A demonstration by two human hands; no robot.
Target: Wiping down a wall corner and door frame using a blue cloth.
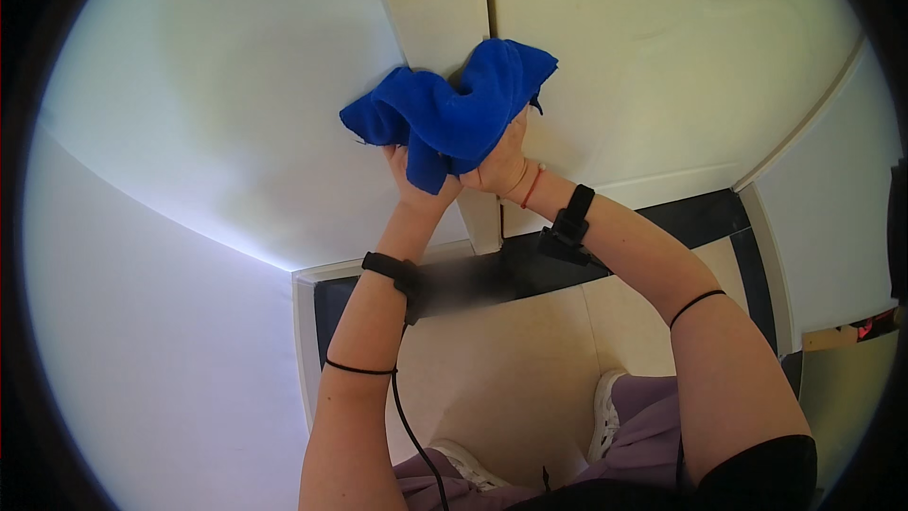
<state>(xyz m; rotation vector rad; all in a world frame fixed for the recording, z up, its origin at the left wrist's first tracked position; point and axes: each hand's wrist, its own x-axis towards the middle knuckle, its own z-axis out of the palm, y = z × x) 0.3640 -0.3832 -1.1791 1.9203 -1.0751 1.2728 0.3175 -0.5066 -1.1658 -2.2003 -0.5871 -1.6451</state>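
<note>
A bright blue cloth (pixel 454 110) lies bunched over both of my hands, in front of a pale door frame (pixel 433 0). My left hand (pixel 418 174) is under its lower left folds, with the fingers mostly covered. On the right, my right hand (pixel 500 160) grips the cloth from below, its fingertips hidden by the fabric. The two wrists come close together beneath the cloth. Whether the cloth touches the frame behind it cannot be told.
A cream door panel (pixel 638 85) stands to the right of the frame, a white wall (pixel 234 85) to the left. Below runs a dark floor border (pixel 525 270) beside beige tiles (pixel 511 355). A black cable (pixel 401 411) hangs from the left wrist strap (pixel 390 266).
</note>
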